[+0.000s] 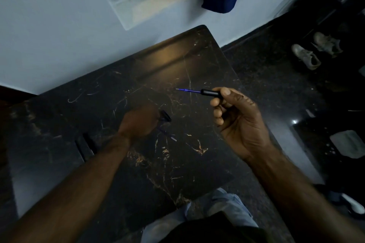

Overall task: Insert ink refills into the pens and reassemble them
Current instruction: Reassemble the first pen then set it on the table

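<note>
While the blue refill [189, 90] stood partly out of its black barrel [210, 92], the left hand [138, 122] was down at a loose pen piece.

The right hand [237, 116] was curled round the barrel, thumb on top, and held it clear of the counter [177, 163], probably so a front piece could slide over the exposed tip. The left hand lay knuckles-up against a small black pen piece [165, 116]. Its fingers were hidden, so whether it gripped the piece could not be told. A second refill [167, 135] lay just beside it.
</note>
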The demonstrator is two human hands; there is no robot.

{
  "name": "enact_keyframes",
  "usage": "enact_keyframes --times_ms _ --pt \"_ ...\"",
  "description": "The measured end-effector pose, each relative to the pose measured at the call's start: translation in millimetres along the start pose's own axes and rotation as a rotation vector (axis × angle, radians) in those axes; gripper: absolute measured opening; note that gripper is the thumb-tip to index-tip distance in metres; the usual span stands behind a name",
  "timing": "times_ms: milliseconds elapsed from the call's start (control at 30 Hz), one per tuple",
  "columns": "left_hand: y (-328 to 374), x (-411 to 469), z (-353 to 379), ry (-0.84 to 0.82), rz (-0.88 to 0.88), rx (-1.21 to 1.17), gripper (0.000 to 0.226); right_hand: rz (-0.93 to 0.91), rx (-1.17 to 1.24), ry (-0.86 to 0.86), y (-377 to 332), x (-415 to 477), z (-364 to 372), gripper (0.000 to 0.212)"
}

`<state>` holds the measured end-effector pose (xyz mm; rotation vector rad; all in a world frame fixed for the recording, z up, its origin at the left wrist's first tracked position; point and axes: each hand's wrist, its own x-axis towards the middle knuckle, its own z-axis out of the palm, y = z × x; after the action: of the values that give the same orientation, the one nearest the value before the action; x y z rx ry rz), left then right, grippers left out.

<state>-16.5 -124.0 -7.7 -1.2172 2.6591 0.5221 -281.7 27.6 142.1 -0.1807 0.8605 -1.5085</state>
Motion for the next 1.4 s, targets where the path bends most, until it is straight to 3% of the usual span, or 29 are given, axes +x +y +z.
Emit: enact_keyframes --times_ms 100,167,233,333,433,833,1100,1400 --pt "2.4 -13.2 -11.5 0.132 -0.175 -0.116 0.017 -0.011 0.008 -0.002 0.0 -3.0 5.6 0.017" --pt "10.8 -27.7 -28.1 0.371 -0.368 -0.49 0.012 -0.027 0.006 -0.005 0.5 -4.8 9.1 0.017" --pt "27.6 -43.5 -57.5 0.605 -0.453 -0.931 0.01 -0.048 -0.009 -0.004 2.8 -6.2 14.1 0.017" --pt "71.4 -66.3 -109.1 0.728 -0.351 -1.624 0.01 -0.08 -0.047 -0.023 8.7 -6.7 28.6 0.015" --pt "112.2 -84.8 -145.6 0.733 -0.203 -1.893 0.011 -0.122 -0.094 -0.049 14.5 -7.6 49.5 0.014" --pt "134.5 -150.9 -185.1 0.777 -0.096 -2.061 0.011 -0.256 -0.178 -0.108 27.7 -44.3 102.6 0.023" --pt "125.5 -193.3 -184.1 0.762 -0.048 -2.171 0.009 -0.266 -0.193 -0.138 45.0 -72.9 122.0 0.013" --pt "114.3 -222.0 -181.4 0.809 -0.042 -2.116 0.011 -0.304 -0.271 -0.195 63.5 -95.6 142.6 0.012"
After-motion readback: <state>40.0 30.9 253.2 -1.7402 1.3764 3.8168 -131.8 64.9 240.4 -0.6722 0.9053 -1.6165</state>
